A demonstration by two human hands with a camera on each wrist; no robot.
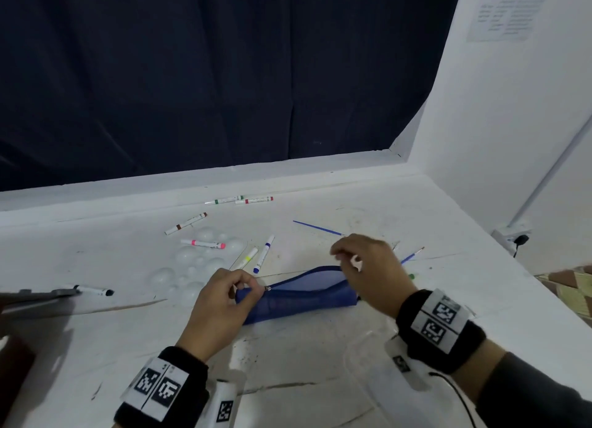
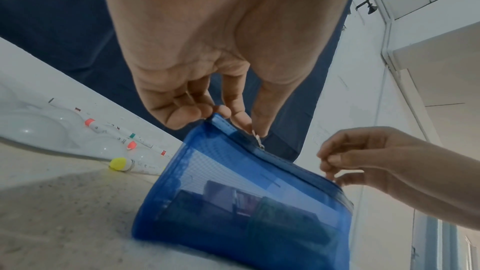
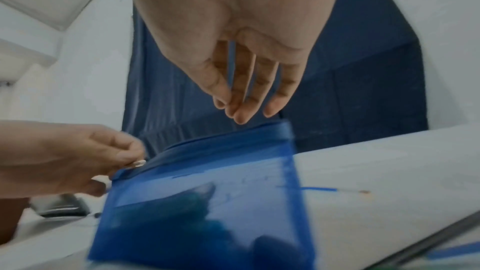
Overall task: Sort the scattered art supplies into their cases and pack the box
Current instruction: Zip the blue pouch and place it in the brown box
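Pouch (image 1: pixel 298 294) lies on the table (image 1: pixel 416 222); markers (image 1: pixel 256 258) behind it, brushes (image 1: pixel 320 227) behind-right.

Your landmark is the blue mesh pencil pouch (image 1: pixel 298 294), see-through, with a solid blue zip band and a silver zip pull (image 1: pixel 267 288). Behind it on the white surface (image 1: pixel 320 347) lie white markers: one capped blue (image 1: pixel 263 254), one yellow (image 1: pixel 248 256), one pink at both ends (image 1: pixel 203 244), one brown (image 1: pixel 186 223), one green (image 1: pixel 224 200) and one red (image 1: pixel 254 200). Left of the pouch sits a black-tipped marker (image 1: pixel 94 290). Behind it to the right lies a thin blue paintbrush (image 1: pixel 318 228). Your wristbands (image 1: pixel 440 328) are black with black-and-white square code tags. A dark navy curtain (image 1: pixel 208 75) hangs beyond.
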